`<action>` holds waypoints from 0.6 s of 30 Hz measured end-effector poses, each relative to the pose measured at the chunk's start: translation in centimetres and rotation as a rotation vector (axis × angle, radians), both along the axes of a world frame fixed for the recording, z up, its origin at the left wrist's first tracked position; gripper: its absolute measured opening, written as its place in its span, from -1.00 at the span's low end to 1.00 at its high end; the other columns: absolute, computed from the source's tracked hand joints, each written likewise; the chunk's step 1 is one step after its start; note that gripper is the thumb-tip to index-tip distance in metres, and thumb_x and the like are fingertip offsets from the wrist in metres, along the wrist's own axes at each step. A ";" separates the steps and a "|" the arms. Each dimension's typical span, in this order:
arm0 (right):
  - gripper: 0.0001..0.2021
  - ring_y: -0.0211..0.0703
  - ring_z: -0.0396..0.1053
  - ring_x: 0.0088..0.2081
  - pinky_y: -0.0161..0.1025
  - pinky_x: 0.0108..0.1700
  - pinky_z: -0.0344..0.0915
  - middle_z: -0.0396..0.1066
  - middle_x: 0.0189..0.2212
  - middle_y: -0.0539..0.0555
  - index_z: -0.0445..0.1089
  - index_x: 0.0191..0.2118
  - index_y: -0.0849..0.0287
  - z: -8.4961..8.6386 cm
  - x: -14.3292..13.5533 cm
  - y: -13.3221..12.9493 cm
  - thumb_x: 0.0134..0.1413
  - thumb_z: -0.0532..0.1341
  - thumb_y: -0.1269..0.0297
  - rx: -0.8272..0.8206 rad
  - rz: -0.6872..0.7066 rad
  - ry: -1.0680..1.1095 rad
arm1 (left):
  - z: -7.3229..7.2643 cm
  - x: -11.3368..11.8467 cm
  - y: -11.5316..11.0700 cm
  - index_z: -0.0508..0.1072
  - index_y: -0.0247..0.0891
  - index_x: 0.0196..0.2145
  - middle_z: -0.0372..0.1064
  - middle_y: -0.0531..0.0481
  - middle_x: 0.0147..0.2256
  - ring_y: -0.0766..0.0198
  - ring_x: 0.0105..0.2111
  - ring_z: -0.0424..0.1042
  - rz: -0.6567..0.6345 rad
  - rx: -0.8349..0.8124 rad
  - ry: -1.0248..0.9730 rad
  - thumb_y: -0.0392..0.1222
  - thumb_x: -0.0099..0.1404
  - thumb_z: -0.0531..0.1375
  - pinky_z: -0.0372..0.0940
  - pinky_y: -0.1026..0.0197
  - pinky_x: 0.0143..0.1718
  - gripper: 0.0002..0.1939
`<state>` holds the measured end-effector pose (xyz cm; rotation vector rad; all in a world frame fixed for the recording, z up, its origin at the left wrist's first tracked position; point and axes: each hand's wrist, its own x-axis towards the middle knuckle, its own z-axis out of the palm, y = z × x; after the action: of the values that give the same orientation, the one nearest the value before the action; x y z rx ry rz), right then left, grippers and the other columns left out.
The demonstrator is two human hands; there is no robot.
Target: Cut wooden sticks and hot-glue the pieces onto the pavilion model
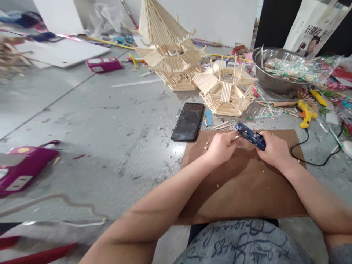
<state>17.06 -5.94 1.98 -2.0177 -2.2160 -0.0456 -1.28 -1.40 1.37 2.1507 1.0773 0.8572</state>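
Observation:
Near the far edge of a brown board (233, 198), my left hand (221, 148) is closed, its fingertips pinching a short pale wooden stick (235, 138). My right hand (275, 148) is wrapped round a worn dark blue hand tool (250, 136) with pale specks on it; its exact kind is not clear. The tool's far end lies close to the stick and my left fingertips. Just beyond my hands stands a small open pavilion model (227, 91) built of pale sticks. Several cut sticks (222, 125) lie between it and the board.
Left of the board lies a black phone (188, 121). A taller stick tower (173, 55) stands behind. At right are a yellow glue gun (305, 113) with a black cord and a metal bowl (275, 82) of wrapped sticks. Purple power strips (103, 64) sit at left.

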 end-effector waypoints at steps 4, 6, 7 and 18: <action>-0.59 0.02 0.35 -0.21 -0.17 -0.30 0.21 0.39 -0.22 0.18 0.18 -0.04 0.19 -0.3 0.4 0.1 -0.09 0.06 0.25 0.042 0.040 0.038 | -0.1 0.0 0.1 0.36 -0.33 -0.57 0.36 0.04 -0.59 0.38 -0.55 0.33 -0.035 -0.019 -0.039 -0.32 0.15 0.00 0.15 0.37 -0.47 -0.79; -0.58 0.04 0.33 -0.20 -0.15 -0.28 0.22 0.38 -0.21 0.20 0.17 -0.04 0.22 -0.5 0.5 0.2 -0.10 0.06 0.26 0.056 0.054 0.051 | -0.2 0.0 0.2 0.34 -0.33 -0.58 0.34 0.04 -0.60 0.39 -0.55 0.31 -0.050 -0.040 -0.058 -0.33 0.14 0.00 0.15 0.37 -0.47 -0.79; -0.57 0.04 0.33 -0.18 -0.14 -0.26 0.22 0.37 -0.20 0.22 0.17 -0.03 0.23 -0.6 0.5 0.2 -0.10 0.07 0.26 0.066 0.062 0.059 | -0.3 0.0 0.2 0.33 -0.32 -0.59 0.33 0.05 -0.60 0.39 -0.56 0.30 -0.059 -0.053 -0.069 -0.32 0.14 -0.01 0.15 0.37 -0.47 -0.79; -0.64 -0.03 0.37 -0.28 -0.25 -0.36 0.20 0.42 -0.30 0.16 0.22 -0.09 0.19 -0.6 0.2 0.1 -0.09 0.08 0.27 0.053 0.026 0.066 | -0.2 0.1 0.3 0.17 -0.30 -0.65 0.15 0.11 -0.68 0.46 -0.63 0.14 -0.079 -0.114 -0.156 -0.16 0.21 -0.02 0.08 0.39 -0.55 -0.69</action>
<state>17.22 -5.83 1.40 -1.9338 -2.1776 -0.0343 -1.19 -1.09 1.16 1.9841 0.9340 0.8892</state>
